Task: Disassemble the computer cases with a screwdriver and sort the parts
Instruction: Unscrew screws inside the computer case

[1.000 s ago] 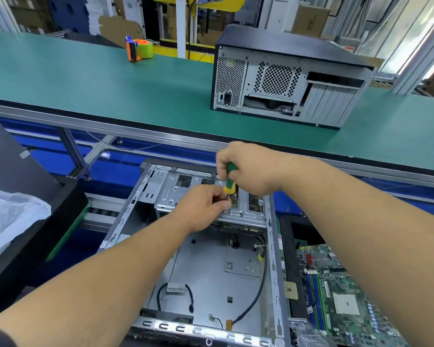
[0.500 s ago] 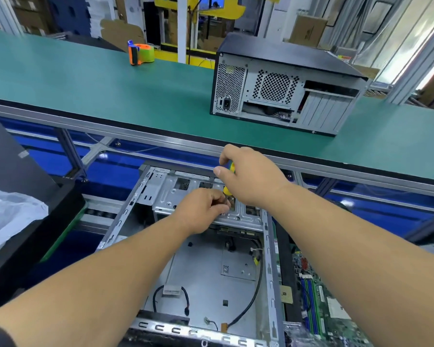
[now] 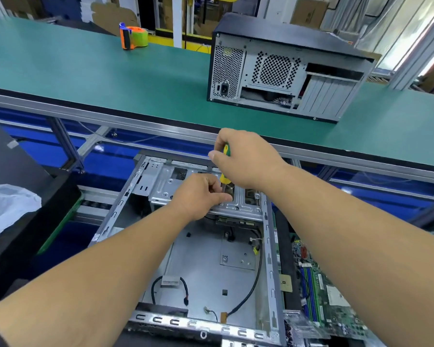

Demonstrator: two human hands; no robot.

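An open grey computer case (image 3: 269, 259) lies flat below me, its floor bare except for loose black cables (image 3: 248, 294). Across its far end spans a metal drive bracket (image 3: 161, 182). My right hand (image 3: 246, 161) grips a green and yellow screwdriver (image 3: 226, 149) held upright, tip down on the bracket. My left hand (image 3: 198, 196) rests on the bracket beside the tool, fingertips pinched at its shaft near the tip. The tip itself is hidden by my fingers.
A second, closed black case (image 3: 281, 71) stands on the green bench (image 3: 85, 71) beyond. An orange and green tape dispenser (image 3: 133, 37) sits far back. A removed motherboard (image 3: 321, 291) lies right of the open case. A black bin with white plastic (image 3: 8, 209) is at left.
My right hand has shifted its hold on the screwdriver handle, as in turning it. The left hand stays at the tip. My view has drifted slightly.
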